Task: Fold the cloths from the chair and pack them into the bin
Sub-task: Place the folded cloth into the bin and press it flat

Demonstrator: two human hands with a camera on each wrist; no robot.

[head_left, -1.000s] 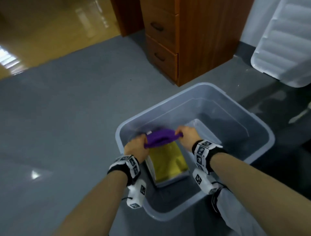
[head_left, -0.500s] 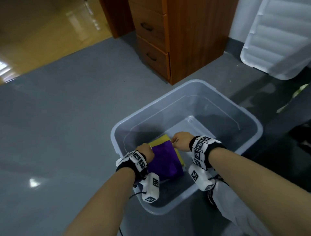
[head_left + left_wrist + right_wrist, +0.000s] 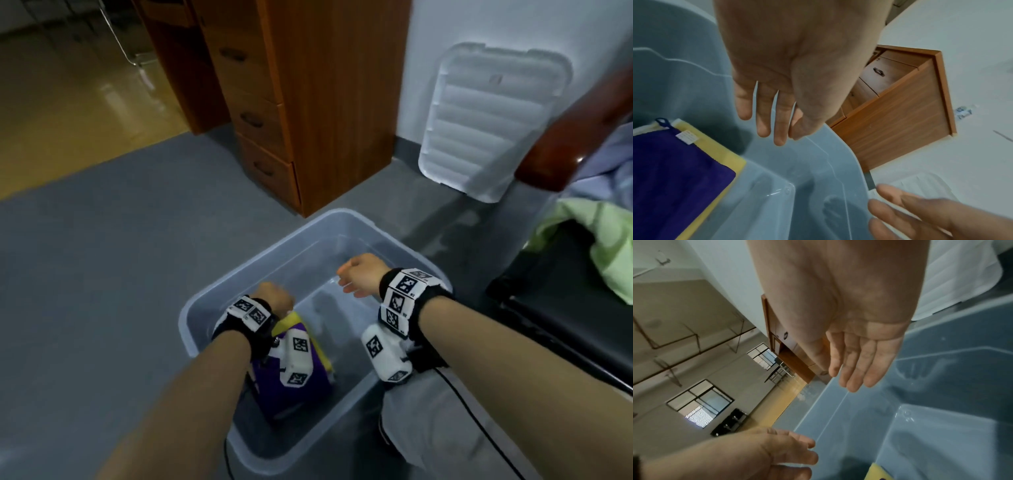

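Observation:
A folded purple cloth (image 3: 274, 383) (image 3: 674, 175) lies on a folded yellow cloth (image 3: 291, 320) (image 3: 723, 155) at the near left of the translucent bin (image 3: 342, 222) (image 3: 818, 186) (image 3: 941, 402). My left hand (image 3: 274, 301) (image 3: 772, 123) hovers above the stack, fingers straight, holding nothing. My right hand (image 3: 359, 279) (image 3: 855, 369) hangs over the middle of the bin, fingers straight and empty. A green cloth (image 3: 599, 246) and a pale blue cloth (image 3: 606, 168) lie on the dark chair (image 3: 555, 301) at the right.
A wooden drawer cabinet (image 3: 308, 102) stands just beyond the bin. The bin's white lid (image 3: 486, 116) leans on the wall to its right. Grey floor (image 3: 102, 257) spreads to the left. The chair's wooden armrest (image 3: 565, 137) juts out at the right.
Both hands have let go of the purple cloth, which now lies on the yellow one, and have lifted up out of the bin. My head view has risen toward the chair.

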